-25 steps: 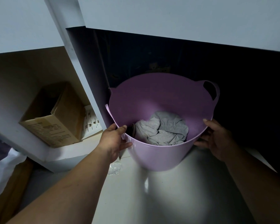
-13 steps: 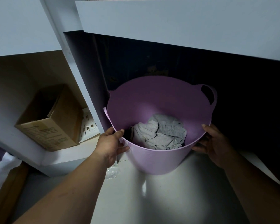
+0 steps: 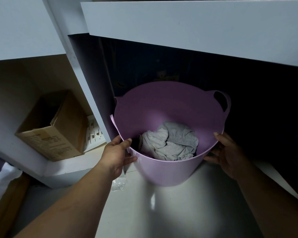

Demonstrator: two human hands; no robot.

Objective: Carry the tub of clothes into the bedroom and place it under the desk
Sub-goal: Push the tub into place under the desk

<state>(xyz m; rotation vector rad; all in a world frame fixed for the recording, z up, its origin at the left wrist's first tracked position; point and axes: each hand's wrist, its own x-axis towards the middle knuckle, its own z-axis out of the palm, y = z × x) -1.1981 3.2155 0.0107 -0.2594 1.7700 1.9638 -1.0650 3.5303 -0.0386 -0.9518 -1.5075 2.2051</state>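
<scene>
A lilac plastic tub with two loop handles stands on the pale floor at the mouth of the dark space under the white desk. Crumpled grey clothes lie in its bottom. My left hand grips the tub's near-left rim, thumb over the edge. My right hand presses against the outside of the near-right rim, fingers wrapped on the wall. The far part of the tub sits under the desk's front edge.
A white upright panel of the desk stands just left of the tub. In the shelf compartment to its left sits an open cardboard box beside a white patterned box. A scrap of clear plastic lies on the floor.
The view has drawn back and down slightly, so more of the desk front shows. The tub and both hands have kept nearly the same grip and place.
</scene>
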